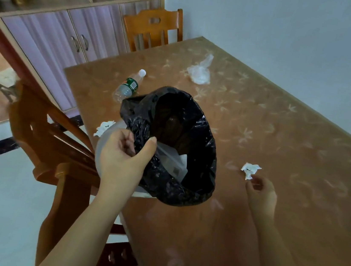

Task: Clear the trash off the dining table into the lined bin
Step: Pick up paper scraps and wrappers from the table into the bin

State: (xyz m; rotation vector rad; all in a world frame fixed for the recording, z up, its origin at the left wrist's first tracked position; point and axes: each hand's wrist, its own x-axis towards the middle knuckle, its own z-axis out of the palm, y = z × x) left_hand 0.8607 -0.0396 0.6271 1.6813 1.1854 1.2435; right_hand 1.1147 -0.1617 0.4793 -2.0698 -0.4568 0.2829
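My left hand (122, 159) grips the rim of a pale bin (107, 139) lined with a black bag (189, 192), held tilted over the table's near-left edge. Some white and clear trash lies inside. My right hand (260, 193) rests on the brown dining table (282, 129), fingertips pinching the lower end of a crumpled white tissue (250, 169). A second crumpled tissue (103, 128) lies by the table edge behind the bin. An empty plastic bottle (129, 85) with a green label lies on its side farther back. A clear crumpled plastic bag (200, 71) lies near the far end.
One wooden chair (152, 29) stands at the table's far end, another (57, 139) at the near left below the bin. A cabinet with purple doors (60, 37) lines the left wall. A pale wall borders the table's right side.
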